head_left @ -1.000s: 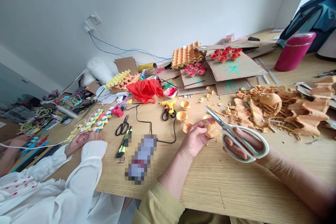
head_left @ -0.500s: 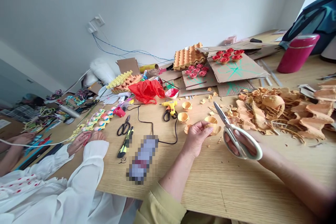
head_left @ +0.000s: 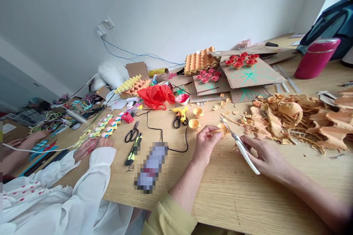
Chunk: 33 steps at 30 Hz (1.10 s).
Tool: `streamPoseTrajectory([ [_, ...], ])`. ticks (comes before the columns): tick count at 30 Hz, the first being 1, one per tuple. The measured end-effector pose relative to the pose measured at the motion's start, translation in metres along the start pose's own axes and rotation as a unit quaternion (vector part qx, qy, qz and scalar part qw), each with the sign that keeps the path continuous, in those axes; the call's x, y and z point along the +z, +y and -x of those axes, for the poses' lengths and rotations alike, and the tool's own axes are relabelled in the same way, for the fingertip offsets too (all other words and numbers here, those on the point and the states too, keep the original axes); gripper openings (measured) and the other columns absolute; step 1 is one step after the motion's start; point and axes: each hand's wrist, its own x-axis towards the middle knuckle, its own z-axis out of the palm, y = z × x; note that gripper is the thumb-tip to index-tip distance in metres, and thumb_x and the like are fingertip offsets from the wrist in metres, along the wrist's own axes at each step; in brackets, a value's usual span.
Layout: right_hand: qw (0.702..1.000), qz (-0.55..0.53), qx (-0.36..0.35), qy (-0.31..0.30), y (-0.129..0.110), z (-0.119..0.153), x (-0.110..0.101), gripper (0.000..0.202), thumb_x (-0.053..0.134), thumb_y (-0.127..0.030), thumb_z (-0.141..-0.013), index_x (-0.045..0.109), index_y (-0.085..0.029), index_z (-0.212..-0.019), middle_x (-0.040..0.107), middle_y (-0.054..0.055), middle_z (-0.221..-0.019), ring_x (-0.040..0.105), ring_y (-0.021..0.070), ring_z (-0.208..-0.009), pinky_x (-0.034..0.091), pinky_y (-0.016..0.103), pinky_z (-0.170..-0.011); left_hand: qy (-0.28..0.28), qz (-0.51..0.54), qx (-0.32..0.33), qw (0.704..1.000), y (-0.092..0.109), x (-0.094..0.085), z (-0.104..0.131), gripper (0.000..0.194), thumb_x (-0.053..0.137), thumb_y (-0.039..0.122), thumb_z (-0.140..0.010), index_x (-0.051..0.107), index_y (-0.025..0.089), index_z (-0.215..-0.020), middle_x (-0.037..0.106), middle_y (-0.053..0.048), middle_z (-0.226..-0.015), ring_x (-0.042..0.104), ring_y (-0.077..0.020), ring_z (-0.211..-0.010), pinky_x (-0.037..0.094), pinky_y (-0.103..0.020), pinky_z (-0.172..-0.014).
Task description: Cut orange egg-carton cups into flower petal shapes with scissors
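My left hand (head_left: 207, 140) pinches an orange egg-carton cup (head_left: 224, 129) between thumb and fingers, just above the table. White-handled scissors (head_left: 245, 151) are in my right hand (head_left: 260, 154), their blades pointing up and left at the cup's right side. Whether the blades touch the cup I cannot tell. Beyond my left hand stand two more cut cups, a nearer one (head_left: 194, 124) and a farther one (head_left: 198, 112). A yellow glue gun (head_left: 180, 111) lies left of them, with black-handled scissors partly beneath it.
Torn egg-carton pieces (head_left: 278, 117) heap up on the right. Red-painted cups (head_left: 241, 58) sit on cardboard (head_left: 253, 75) at the back. A co-worker's hands (head_left: 92, 146) are at the left, near black scissors (head_left: 131, 134) and a utility knife (head_left: 133, 150). A pink flask (head_left: 317, 58) stands back right.
My right hand has turned the scissors so the handles show edge-on, and the blades have come to the cup. The cup has tilted in my left hand. The view has shifted slightly.
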Motion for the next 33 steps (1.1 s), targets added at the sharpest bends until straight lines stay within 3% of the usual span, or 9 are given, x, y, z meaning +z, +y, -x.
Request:
streamPoseTrajectory([
  [5,0.99,0.116,-0.073,0.036,0.014,-0.001,0.003,0.018,0.05,-0.039,-0.094,0.053,-0.024,-0.085,0.064,0.002,-0.071,0.058,0.0203,-0.067,0.04,0.034,-0.069,0.007,0.023,0.004,1.0,0.0,0.001,0.0,0.023,0.081,0.032,-0.064,0.068,0.016,-0.074,0.064,-0.002,-0.085,0.057,-0.0139,-0.078,0.047,-0.028,-0.077],
  [11,0.978,0.18,-0.095,0.05,0.021,-0.001,0.002,0.02,0.052,-0.042,-0.093,0.055,-0.023,-0.095,0.067,0.005,-0.079,0.062,0.0249,-0.076,0.039,0.039,-0.078,0.006,0.056,-0.026,0.998,-0.004,0.0,0.0,0.025,0.083,0.033,-0.064,0.068,0.017,-0.076,0.066,0.0,-0.076,0.059,-0.013,-0.074,0.047,-0.029,-0.079],
  [21,0.967,0.223,-0.101,0.07,0.01,-0.001,-0.003,0.022,0.052,-0.044,-0.091,0.056,-0.022,-0.093,0.067,0.006,-0.082,0.061,0.0264,-0.079,0.038,0.04,-0.08,-0.024,0.041,-0.026,0.999,-0.003,0.001,0.001,0.023,0.084,0.033,-0.065,0.071,0.016,-0.076,0.068,0.0,-0.073,0.059,-0.0118,-0.072,0.045,-0.029,-0.082],
  [27,0.968,0.209,-0.105,0.089,0.006,-0.001,-0.004,0.021,0.053,-0.043,-0.089,0.057,-0.023,-0.091,0.066,0.005,-0.079,0.061,0.0255,-0.077,0.039,0.039,-0.08,-0.054,0.043,-0.037,0.997,-0.006,0.002,0.001,0.021,0.082,0.032,-0.068,0.073,0.015,-0.078,0.072,-0.003,-0.082,0.063,-0.0148,-0.081,0.043,-0.032,-0.09],
  [33,0.97,0.209,-0.105,0.066,0.007,-0.001,-0.004,0.022,0.052,-0.044,-0.09,0.055,-0.023,-0.095,0.066,0.006,-0.084,0.061,0.0264,-0.081,0.039,0.041,-0.084,-0.082,0.039,-0.04,0.995,-0.01,0.001,0.001,0.022,0.081,0.033,-0.07,0.075,0.016,-0.082,0.073,-0.005,-0.084,0.063,-0.0171,-0.084,0.043,-0.035,-0.093],
])
